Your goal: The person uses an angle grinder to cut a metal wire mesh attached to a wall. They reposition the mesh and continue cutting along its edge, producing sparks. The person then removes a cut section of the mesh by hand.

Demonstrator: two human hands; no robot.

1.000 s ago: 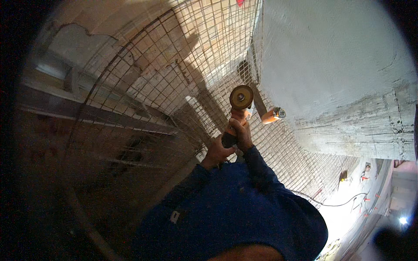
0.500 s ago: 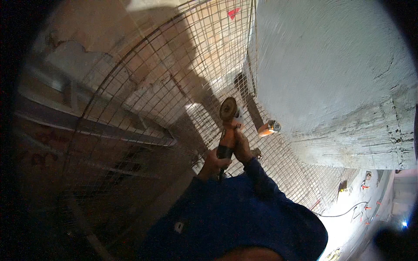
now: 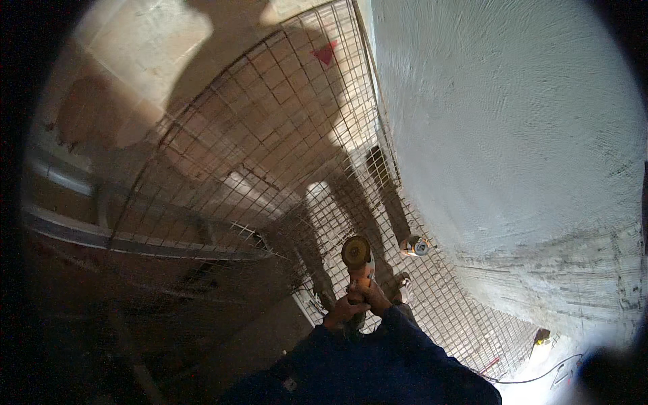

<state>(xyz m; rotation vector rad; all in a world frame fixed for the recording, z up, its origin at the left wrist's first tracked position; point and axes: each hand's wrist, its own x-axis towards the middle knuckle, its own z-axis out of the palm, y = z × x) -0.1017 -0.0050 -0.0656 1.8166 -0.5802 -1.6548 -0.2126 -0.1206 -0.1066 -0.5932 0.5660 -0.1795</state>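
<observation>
In the head view, an orange angle grinder [image 3: 361, 274] is gripped by both hands, its rear wrapped by the fingers of the left hand [image 3: 345, 311] and its body clasped slightly farther forward by the right hand [image 3: 370, 295]. Its round disc [image 3: 356, 252] is held out ahead of both hands, above wire mesh [image 3: 442, 297]. To its right, a cylindrical container [image 3: 414, 246] is seen near the plastered wall [image 3: 513, 135]

Floor [image 3: 331, 219] ahead of me: dim at left, brighter at right. Wire mesh [image 3: 487, 314] spread over it, wires crossing in a grid. Orange can [image 3: 413, 246] on the mesh, to my right. Cable [image 3: 548, 373] near right, at the mesh's edge.
</observation>
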